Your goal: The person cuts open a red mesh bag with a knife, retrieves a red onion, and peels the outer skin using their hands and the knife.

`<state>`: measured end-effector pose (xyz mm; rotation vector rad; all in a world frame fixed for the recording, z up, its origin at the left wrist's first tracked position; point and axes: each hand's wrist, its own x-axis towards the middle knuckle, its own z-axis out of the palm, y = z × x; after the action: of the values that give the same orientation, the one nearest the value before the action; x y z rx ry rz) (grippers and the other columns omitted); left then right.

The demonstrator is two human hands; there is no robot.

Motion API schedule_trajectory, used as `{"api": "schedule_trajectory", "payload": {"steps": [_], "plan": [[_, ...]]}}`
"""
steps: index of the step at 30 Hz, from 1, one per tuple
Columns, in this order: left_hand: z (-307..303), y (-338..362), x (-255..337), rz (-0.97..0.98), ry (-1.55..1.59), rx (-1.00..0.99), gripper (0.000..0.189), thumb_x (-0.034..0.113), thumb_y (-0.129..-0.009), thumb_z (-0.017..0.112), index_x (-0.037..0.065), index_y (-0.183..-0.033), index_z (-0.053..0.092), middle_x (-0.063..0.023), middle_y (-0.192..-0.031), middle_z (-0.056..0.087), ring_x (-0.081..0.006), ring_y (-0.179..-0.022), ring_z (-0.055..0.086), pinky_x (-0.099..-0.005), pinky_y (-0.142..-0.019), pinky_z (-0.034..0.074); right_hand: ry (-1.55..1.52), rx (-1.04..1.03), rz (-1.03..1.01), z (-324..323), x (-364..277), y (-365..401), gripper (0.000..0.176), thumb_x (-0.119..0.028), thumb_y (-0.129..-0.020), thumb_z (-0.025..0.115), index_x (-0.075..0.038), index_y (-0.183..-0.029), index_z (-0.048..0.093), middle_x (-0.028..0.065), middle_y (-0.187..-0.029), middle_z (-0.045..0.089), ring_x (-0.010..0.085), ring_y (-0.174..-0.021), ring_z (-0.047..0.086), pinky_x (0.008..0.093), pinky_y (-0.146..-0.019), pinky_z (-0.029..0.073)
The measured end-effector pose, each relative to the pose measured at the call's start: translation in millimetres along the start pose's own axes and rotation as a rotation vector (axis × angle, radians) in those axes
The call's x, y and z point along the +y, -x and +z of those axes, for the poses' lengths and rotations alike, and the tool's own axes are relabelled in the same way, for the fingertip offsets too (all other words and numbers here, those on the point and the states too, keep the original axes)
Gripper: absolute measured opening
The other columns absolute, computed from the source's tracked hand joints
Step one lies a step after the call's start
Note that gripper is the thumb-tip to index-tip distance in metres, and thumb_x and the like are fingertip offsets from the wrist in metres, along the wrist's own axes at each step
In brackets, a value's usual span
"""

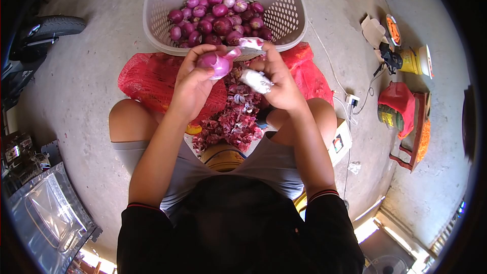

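Observation:
A red onion (215, 65) is held in my left hand (194, 78), its fingers and thumb wrapped round it. A pink neck or flap of skin sticks out from the onion toward the right. Close beside it is my right hand (281, 83), with white wrapping on the thumb (256, 81) and index finger (251, 43). Those two digits stand apart while the other fingers curl in; what lies in the curled fingers is hidden. Beneath both hands is a heap of red onion skins (231, 122). Just beyond them stands a grey perforated basket (150, 18) of red onions (222, 25).
Red mesh sacks (139, 78) lie on both sides of the skins, between my knees and the basket. At right are a power strip (352, 100) with cords, a yellow bucket (413, 61) and a wooden stool (421, 127). A motorcycle wheel (58, 25) stands at left.

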<state>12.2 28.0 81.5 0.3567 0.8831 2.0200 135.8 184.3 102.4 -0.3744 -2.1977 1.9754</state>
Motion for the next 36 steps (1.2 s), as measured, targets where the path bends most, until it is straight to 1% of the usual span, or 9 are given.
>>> {"api": "schedule_trajectory", "payload": {"steps": [4, 9, 12, 15, 18, 24, 27, 30, 36], "plan": [[3.6, 2.2, -1.7, -0.005, -0.052, -0.009, 0.042, 0.004, -0.078, 0.055, 0.004, -0.119, 0.044, -0.0120, -0.120, 0.050, -0.0211, -0.112, 0.050, -0.0359, -0.098, 0.039, -0.003, -0.073, 0.081, 11.8, 2.0, -2.1, 0.057, 0.001, -0.080, 0.059, -0.006, -0.129, 0.032, 0.0099, -0.091, 0.065, 0.0114, -0.087, 0.058, 0.0258, -0.075, 0.044], [4.4, 2.9, -5.4, -0.051, -0.100, 0.055, 0.044, -0.005, -0.076, 0.058, 0.006, -0.117, 0.045, -0.0045, -0.107, 0.051, -0.0118, -0.096, 0.052, -0.0296, -0.085, 0.043, -0.064, -0.087, -0.095, 14.3, 9.6, -5.4, 0.045, 0.007, -0.081, 0.055, -0.003, -0.121, 0.037, 0.0098, -0.103, 0.060, 0.0121, -0.101, 0.055, 0.0242, -0.085, 0.041], [5.1, 2.8, -5.1, -0.063, -0.088, 0.057, 0.045, -0.006, -0.076, 0.058, 0.006, -0.117, 0.045, -0.0061, -0.111, 0.051, -0.0132, -0.099, 0.052, -0.0294, -0.087, 0.044, -0.069, -0.043, -0.153, 12.5, 8.1, -7.0, 0.041, 0.009, -0.082, 0.053, -0.001, -0.119, 0.039, 0.0089, -0.108, 0.058, 0.0124, -0.105, 0.055, 0.0238, -0.088, 0.041], [3.2, 3.1, -7.9, -0.031, -0.101, -0.004, 0.047, -0.003, -0.075, 0.056, 0.005, -0.120, 0.043, -0.0093, -0.118, 0.049, -0.0194, -0.112, 0.050, -0.0359, -0.098, 0.039, -0.088, 0.002, -0.160, 6.2, 8.6, -8.8, 0.039, 0.008, -0.083, 0.055, -0.001, -0.119, 0.040, 0.0079, -0.109, 0.058, 0.0128, -0.106, 0.055, 0.0244, -0.089, 0.041], [6.4, 4.8, -7.6, -0.006, -0.085, -0.024, 0.049, -0.005, -0.073, 0.055, 0.005, -0.120, 0.043, -0.0105, -0.121, 0.049, -0.0205, -0.114, 0.049, -0.0369, -0.100, 0.039, -0.094, 0.028, -0.148, 2.9, 7.4, -7.6, 0.039, 0.006, -0.084, 0.057, -0.001, -0.119, 0.041, 0.0074, -0.109, 0.058, 0.0131, -0.106, 0.056, 0.0251, -0.090, 0.042], [3.9, 3.6, -11.2, 0.128, -0.072, -0.049, 0.051, -0.010, -0.071, 0.055, 0.006, -0.117, 0.044, -0.0122, -0.128, 0.046, -0.0223, -0.118, 0.047, -0.0371, -0.101, 0.039, -0.130, 0.058, -0.154, 4.8, 8.1, -7.2, 0.039, 0.008, -0.083, 0.056, -0.001, -0.118, 0.041, 0.0069, -0.108, 0.059, 0.0129, -0.107, 0.056, 0.0247, -0.089, 0.043], [4.8, 2.7, -11.0, 0.157, -0.095, -0.047, 0.053, -0.013, -0.067, 0.058, 0.007, -0.114, 0.044, -0.0106, -0.125, 0.047, -0.0176, -0.110, 0.052, -0.0319, -0.093, 0.044, -0.167, 0.081, -0.157, 6.1, 10.4, -8.0, 0.038, 0.009, -0.083, 0.056, -0.002, -0.117, 0.042, 0.0065, -0.107, 0.059, 0.0133, -0.108, 0.056, 0.0251, -0.089, 0.043], [1.3, 3.3, -12.0, 0.184, -0.177, -0.104, 0.053, -0.012, -0.067, 0.056, 0.007, -0.115, 0.043, -0.0123, -0.130, 0.043, -0.0217, -0.116, 0.048, -0.0362, -0.099, 0.040, -0.213, 0.127, -0.148, 7.7, 12.4, -9.5, 0.039, 0.009, -0.083, 0.056, -0.002, -0.117, 0.042, 0.0058, -0.105, 0.058, 0.0136, -0.109, 0.055, 0.0254, -0.089, 0.044], [2.6, 5.1, -11.5, 0.192, -0.207, -0.070, 0.056, -0.014, -0.065, 0.052, 0.007, -0.116, 0.042, -0.0128, -0.130, 0.042, -0.0217, -0.116, 0.048, -0.0365, -0.100, 0.040, -0.193, 0.062, -0.106, 5.9, 8.0, -9.7, 0.040, 0.008, -0.084, 0.054, -0.002, -0.120, 0.041, 0.0055, -0.103, 0.058, 0.0119, -0.100, 0.056, 0.0246, -0.083, 0.044]]}}
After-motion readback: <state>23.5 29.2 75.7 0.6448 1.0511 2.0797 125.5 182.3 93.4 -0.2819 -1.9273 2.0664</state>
